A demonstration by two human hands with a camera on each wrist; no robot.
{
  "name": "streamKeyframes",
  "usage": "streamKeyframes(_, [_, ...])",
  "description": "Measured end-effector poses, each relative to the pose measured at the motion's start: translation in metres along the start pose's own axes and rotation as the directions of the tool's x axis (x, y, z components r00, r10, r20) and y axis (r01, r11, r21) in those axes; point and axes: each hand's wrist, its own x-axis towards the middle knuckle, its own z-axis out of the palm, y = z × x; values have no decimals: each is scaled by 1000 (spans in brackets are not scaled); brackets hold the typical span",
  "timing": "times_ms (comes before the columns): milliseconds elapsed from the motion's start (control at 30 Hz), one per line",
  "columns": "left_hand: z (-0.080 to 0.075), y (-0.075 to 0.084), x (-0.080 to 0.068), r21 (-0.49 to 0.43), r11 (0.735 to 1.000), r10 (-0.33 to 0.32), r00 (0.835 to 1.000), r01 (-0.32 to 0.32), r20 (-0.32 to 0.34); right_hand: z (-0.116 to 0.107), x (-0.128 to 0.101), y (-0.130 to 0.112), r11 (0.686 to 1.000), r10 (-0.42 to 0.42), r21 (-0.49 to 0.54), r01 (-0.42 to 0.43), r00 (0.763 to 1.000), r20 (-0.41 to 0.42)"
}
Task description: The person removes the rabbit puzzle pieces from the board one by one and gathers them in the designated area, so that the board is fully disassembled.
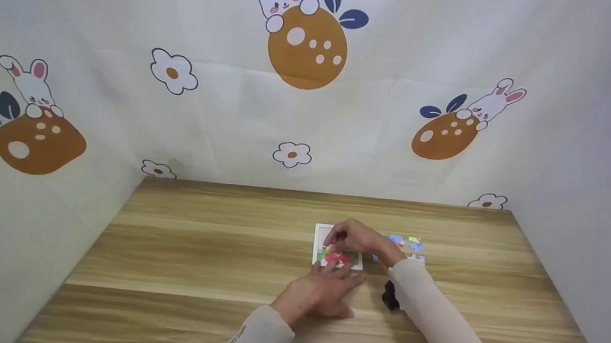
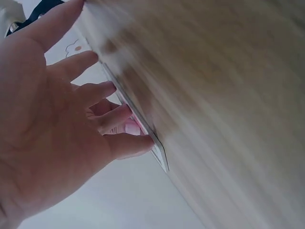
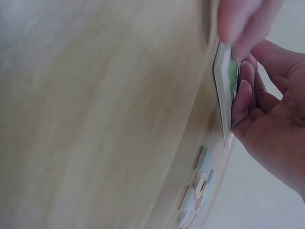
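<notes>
The puzzle board (image 1: 322,231), a thin white-framed rectangular tray, lay flat near the middle of the wooden bench (image 1: 184,249), with red and green picture pieces showing along its near edge. The left hand (image 1: 322,292) rested on the bench just near of the board, fingers straight and spread, their tips touching the board's near edge; the left wrist view showed the fingertips (image 2: 136,143) pressed against that thin edge, holding nothing. The right hand (image 1: 357,239) hovered over the board with its fingers curled downward onto the surface; in the right wrist view the fingers (image 3: 240,98) lay against the green-printed face, but whether this grip pinched a separate piece could not be told. Loose puzzle pieces (image 1: 407,245), pale blue, yellow and pink, lay scattered just right of the board, partly behind the right forearm. A small black object (image 1: 391,295) sat on the bench beside the right sleeve. The board appeared light, stiff and flat, probably card or thin wood, and likely to slide on the smooth laminate unless steadied at an edge. The pieces looked small, thin and rigid, best taken by a fingertip pinch at opposite edges. A cloth backdrop (image 1: 309,113) printed with rabbits and flowers enclosed the far and side walls.
</notes>
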Motion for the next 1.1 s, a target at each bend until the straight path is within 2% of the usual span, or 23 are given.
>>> streamKeyframes(300, [5,9,6,37,999,-37,998,39,-50,-2,-2,-1,1000,-18,0,18,1000,14])
streamKeyframes(533, [5,11,7,31,998,-52,999,53,-10,-5,-4,1,999,-42,-6,42,998,38])
streamKeyframes(667, [4,12,7,19,998,-55,998,55,5,-5,-5,1,1000,-12,13,12,999,39])
streamKeyframes(933, [6,11,7,61,997,-46,999,46,-2,1,-3,1,991,42,133,-35,998,-44])
streamKeyframes(1100, [6,10,6,62,997,-45,999,46,-8,-1,-4,-3,985,74,165,-57,993,-95])
